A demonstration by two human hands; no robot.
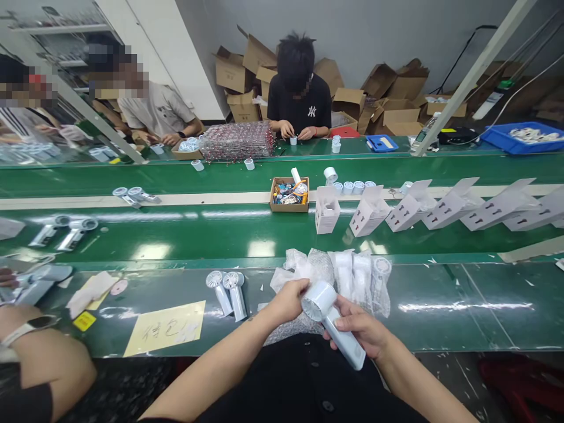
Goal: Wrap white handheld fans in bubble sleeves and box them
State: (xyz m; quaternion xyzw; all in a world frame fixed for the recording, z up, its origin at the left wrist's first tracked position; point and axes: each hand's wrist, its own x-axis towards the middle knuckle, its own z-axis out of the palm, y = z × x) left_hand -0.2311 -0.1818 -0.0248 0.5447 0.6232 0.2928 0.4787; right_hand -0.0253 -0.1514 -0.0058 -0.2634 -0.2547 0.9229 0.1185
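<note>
A light blue handheld fan (346,341) is held over the table's front edge, its round head up and to the left. Wrapped round its handle, just below the head, is my right hand (359,326). My left hand (288,299) has its fingers curled at the left side of the fan head. Behind and under the hands lies bubble wrap (324,265). Several fans in bubble wrap (362,273) lie side by side just beyond my right hand. Two unwrapped fans (235,291) rest together on the table to the left.
Open white boxes (326,214) stand in a row on the green belt (220,232), beside a carton of small parts (289,207). A yellow paper sheet (165,328) lies front left. A neighbour's arm (39,346) is at far left. People sit across the belt.
</note>
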